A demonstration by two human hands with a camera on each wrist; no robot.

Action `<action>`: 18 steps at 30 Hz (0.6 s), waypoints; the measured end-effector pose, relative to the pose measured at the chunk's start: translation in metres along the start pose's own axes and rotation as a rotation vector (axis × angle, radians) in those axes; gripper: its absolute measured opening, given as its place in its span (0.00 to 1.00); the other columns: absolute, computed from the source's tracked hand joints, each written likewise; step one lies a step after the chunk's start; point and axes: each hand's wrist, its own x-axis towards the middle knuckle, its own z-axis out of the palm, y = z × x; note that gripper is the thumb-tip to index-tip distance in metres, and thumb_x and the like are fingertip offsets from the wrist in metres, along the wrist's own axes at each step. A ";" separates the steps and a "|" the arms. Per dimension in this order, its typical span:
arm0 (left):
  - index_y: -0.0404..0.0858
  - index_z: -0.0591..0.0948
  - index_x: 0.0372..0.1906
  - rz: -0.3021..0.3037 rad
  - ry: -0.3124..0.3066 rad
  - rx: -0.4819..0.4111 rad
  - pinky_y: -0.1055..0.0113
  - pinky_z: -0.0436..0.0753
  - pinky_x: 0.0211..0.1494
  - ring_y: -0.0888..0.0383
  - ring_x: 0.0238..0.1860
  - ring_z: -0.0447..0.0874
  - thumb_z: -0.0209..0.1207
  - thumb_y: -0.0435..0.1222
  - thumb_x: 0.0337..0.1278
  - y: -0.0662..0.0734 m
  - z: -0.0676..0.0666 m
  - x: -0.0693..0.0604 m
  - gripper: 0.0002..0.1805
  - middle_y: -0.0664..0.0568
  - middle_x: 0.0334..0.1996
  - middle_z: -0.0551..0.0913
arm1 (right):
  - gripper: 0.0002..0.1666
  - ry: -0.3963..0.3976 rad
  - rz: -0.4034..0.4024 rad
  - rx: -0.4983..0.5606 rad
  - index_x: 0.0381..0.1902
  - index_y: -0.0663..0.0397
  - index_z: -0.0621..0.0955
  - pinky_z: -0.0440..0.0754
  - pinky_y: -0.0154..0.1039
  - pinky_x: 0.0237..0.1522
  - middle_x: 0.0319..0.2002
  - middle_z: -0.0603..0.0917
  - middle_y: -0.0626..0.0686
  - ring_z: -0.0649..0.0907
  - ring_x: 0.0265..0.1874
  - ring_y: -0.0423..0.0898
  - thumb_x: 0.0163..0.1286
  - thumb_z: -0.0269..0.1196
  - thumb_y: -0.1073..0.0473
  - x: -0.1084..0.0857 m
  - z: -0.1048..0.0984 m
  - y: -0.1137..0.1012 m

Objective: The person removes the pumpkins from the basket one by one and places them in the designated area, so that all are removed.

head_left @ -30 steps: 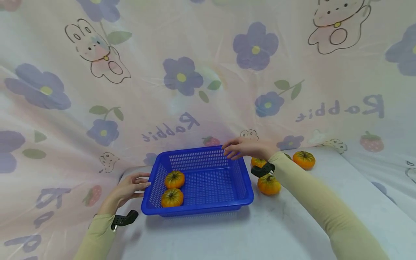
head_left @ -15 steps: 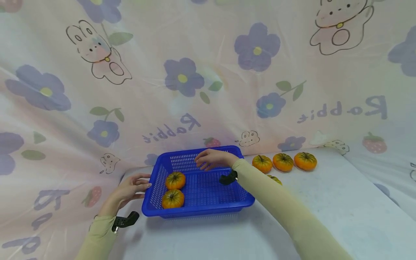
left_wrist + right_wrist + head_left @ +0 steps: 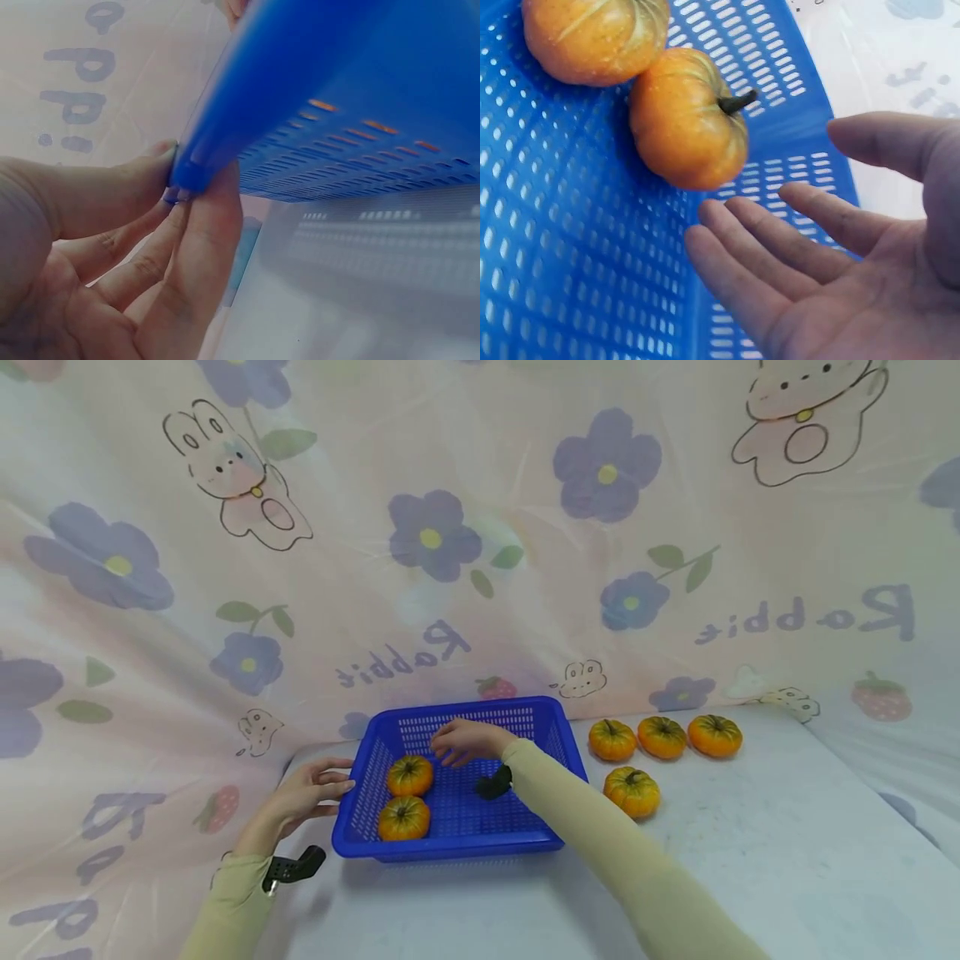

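Note:
A blue plastic basket [image 3: 450,842] with slotted walls stands on the white table. Two small orange pumpkins, a rear one [image 3: 410,775] and a front one [image 3: 404,818], sit along its left side. My left hand [image 3: 310,791] pinches the basket's left rim; the left wrist view shows the thumb on one side of the rim [image 3: 217,142] and fingers on the other. Over the inside of the basket hovers my right hand [image 3: 468,742], fingers extended and holding nothing. In the right wrist view its fingertips [image 3: 712,214] are just short of the nearer pumpkin [image 3: 690,120], apart from it.
Right of the basket, three pumpkins stand in a row: one [image 3: 612,741], a second [image 3: 662,737] and a third [image 3: 715,736]. Another pumpkin [image 3: 632,792] sits in front of them. A printed curtain [image 3: 517,568] hangs behind the table [image 3: 765,827].
My right hand has moved left from the basket's right rim to above its inside, near the pumpkins there. The right-hand pumpkins have come into full sight. My left hand stays at the rim.

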 end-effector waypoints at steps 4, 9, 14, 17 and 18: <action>0.30 0.64 0.66 0.002 -0.008 -0.008 0.57 0.83 0.45 0.49 0.42 0.81 0.61 0.39 0.62 0.001 0.000 0.000 0.32 0.41 0.46 0.80 | 0.28 0.004 0.026 0.029 0.66 0.67 0.67 0.72 0.55 0.58 0.60 0.72 0.69 0.74 0.58 0.63 0.73 0.55 0.59 0.006 0.006 0.003; 0.31 0.64 0.66 0.005 -0.013 -0.004 0.57 0.83 0.45 0.49 0.42 0.82 0.60 0.38 0.63 0.002 0.000 0.000 0.31 0.41 0.46 0.80 | 0.26 0.019 0.044 0.067 0.65 0.66 0.68 0.73 0.55 0.57 0.58 0.73 0.67 0.75 0.57 0.63 0.73 0.55 0.59 0.008 0.009 0.005; 0.30 0.64 0.66 0.005 -0.013 -0.006 0.56 0.83 0.45 0.49 0.41 0.82 0.60 0.38 0.63 0.002 0.000 -0.001 0.31 0.41 0.47 0.80 | 0.25 0.062 0.052 0.101 0.63 0.67 0.69 0.74 0.54 0.56 0.54 0.76 0.66 0.76 0.55 0.63 0.73 0.55 0.58 0.012 0.012 0.009; 0.30 0.63 0.66 -0.003 -0.007 -0.006 0.57 0.83 0.45 0.49 0.41 0.82 0.60 0.38 0.63 0.002 0.000 -0.001 0.31 0.41 0.47 0.80 | 0.25 0.093 0.058 0.128 0.62 0.68 0.70 0.75 0.54 0.55 0.52 0.76 0.65 0.76 0.55 0.63 0.72 0.56 0.58 0.015 0.016 0.013; 0.30 0.64 0.66 -0.007 -0.004 -0.006 0.57 0.83 0.45 0.49 0.41 0.82 0.60 0.38 0.63 0.002 0.001 -0.002 0.31 0.41 0.47 0.80 | 0.26 0.100 0.064 0.141 0.62 0.68 0.69 0.75 0.54 0.55 0.52 0.76 0.65 0.76 0.55 0.63 0.72 0.56 0.58 0.015 0.017 0.014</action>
